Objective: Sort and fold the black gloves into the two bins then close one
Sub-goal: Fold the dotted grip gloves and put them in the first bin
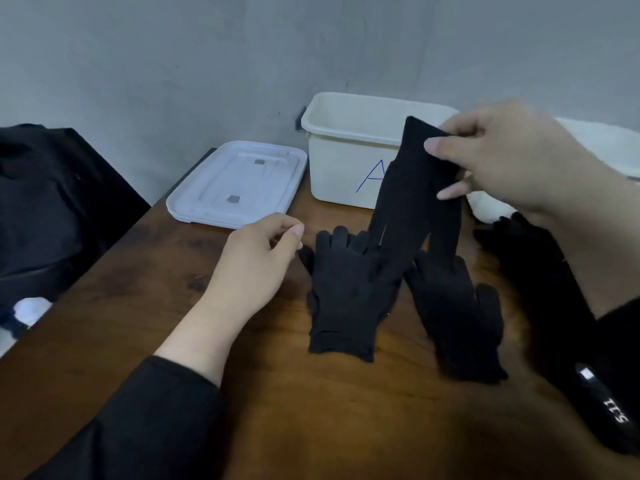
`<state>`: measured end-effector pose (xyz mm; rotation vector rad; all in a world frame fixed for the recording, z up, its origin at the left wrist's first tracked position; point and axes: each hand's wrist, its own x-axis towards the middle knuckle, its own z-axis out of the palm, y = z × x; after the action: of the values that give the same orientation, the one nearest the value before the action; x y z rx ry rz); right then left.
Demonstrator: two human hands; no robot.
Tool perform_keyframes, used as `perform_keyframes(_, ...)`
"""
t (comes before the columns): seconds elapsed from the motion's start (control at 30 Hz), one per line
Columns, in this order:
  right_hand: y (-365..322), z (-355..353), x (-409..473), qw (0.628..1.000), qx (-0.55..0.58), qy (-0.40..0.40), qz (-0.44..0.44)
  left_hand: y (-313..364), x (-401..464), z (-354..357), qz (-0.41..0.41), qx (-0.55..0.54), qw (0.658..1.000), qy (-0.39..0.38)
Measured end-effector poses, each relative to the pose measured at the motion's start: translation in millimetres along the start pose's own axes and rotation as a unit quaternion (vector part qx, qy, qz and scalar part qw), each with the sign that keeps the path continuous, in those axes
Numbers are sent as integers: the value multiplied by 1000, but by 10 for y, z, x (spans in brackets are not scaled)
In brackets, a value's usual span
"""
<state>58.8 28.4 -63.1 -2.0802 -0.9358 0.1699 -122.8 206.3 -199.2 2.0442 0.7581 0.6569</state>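
Matt black knit cloth gloves (346, 299), smooth white plastic bin (339, 161) & lid (239, 181), glossy dark wood table (277, 410).

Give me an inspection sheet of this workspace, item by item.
Surface: brown wooden table.
Job's things: bin marked A open; second bin partly hidden; lids lying flat left of it; two gloves flat, more at right.
Clutter: black strap with white lettering.
Grippers: right hand pinches the lifted glove; left hand loosely curled, holding nothing.
Cables: nothing seen.
Surroundings: grey wall; dark fabric at left.
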Motion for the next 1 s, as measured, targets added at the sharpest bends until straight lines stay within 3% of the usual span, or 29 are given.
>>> perform_keyframes(0.1, -122, 125, -70, 993, 7, 85, -83, 6, -11, -39, 10, -12, 1000, 13)
perform_keyframes(0.17, -95, 370, -384, 988, -25, 85, -127, 2, -19, -57, 22, -18, 999, 16)
perform_keyframes(0.27, 319, 872, -894, 975, -126, 7, -183, -10, -14, -66, 30, -19, 999, 0)
perform_keyframes(0.37, 687, 1186, -1216, 969, -170, -123, -132, -8, -15, -42, 34, -13, 999, -12)
perform_keyframes(0.47, 770, 1221, -1288, 965, -176, -140, -133, 8, -25, -19, 35, -15, 999, -15)
perform_keyframes(0.63, 811, 1214, -1225, 974, -154, -101, -135, 1, -34, 1, 32, -10, 999, -24)
perform_keyframes(0.87, 725, 1276, -1068, 955, -223, -41, -192, 0, -44, 22, 33, -9, 999, -32)
perform_keyframes(1.0, 619, 956, -871, 990, -59, 84, -99, -5, -59, 28, 36, 28, 999, 0)
